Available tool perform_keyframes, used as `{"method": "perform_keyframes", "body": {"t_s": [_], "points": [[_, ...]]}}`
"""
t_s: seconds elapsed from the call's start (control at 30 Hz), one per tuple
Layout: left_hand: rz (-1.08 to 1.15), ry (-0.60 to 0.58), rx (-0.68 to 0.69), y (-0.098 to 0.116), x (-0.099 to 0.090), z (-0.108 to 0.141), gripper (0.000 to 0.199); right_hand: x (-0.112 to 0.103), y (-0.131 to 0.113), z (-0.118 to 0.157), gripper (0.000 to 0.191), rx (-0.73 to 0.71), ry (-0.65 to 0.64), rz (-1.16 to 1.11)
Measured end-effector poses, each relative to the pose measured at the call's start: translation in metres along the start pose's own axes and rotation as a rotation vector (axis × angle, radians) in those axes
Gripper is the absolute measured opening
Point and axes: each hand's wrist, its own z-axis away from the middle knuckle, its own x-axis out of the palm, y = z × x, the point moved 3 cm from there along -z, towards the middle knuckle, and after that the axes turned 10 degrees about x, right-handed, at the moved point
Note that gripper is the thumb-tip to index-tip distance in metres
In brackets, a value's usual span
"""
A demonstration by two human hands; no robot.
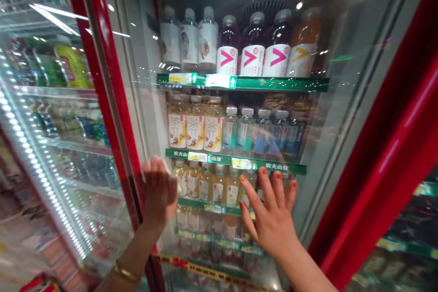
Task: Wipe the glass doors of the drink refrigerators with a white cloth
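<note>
Fingers (262, 187) spread wide on your right hand (272, 223), their orange-painted nails showing, and they appear to lie flat against the glass door (316, 155) of a drinks cooler. That hand is fully open and holds nothing. Your left hand (159, 191) sits just beside the red door frame (112, 100), its fingers (155, 169) raised and slightly bunched against the pane. A pale patch at those fingertips could be glare or something small, so you cannot tell whether that hand has hold of anything. A gold bangle (126, 272) circles your left wrist. For now, both hands are at the door, and the glass stands between your fingers and the bottles. Directly behind your right fingers are rows of bottled tea or juice (219, 187), just below a green shelf edge (236, 164) with yellow price tags. Above that edge, bottles of 茶π tea (195, 123) stand beside bottled water (263, 132) with blue labels. On the top shelf are white-labelled bottles (253, 45) with pink chevrons. A second red door frame (376, 146) closes the view on the right, and a bright LED strip (34, 159) runs down the neighbouring door on the left.
</note>
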Motion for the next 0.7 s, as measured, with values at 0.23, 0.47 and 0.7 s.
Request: {"method": "perform_keyframes", "body": {"t_s": [0.23, 0.47, 0.7], "points": [[0.107, 0.015, -0.081, 0.013, 0.015, -0.044, 0.08, 0.028, -0.042, -0.097, 0.07, -0.272, -0.045, 0.139], [0.104, 0.056, -0.24, -0.017, 0.013, -0.026, 0.082, 0.03, -0.034, -0.09, 0.074, -0.35, 0.076, 0.155], [0.124, 0.022, 0.192, 0.002, 0.006, -0.123, 0.084, 0.024, -0.034, -0.092, 0.075, -0.277, 0.085, 0.13]]}}
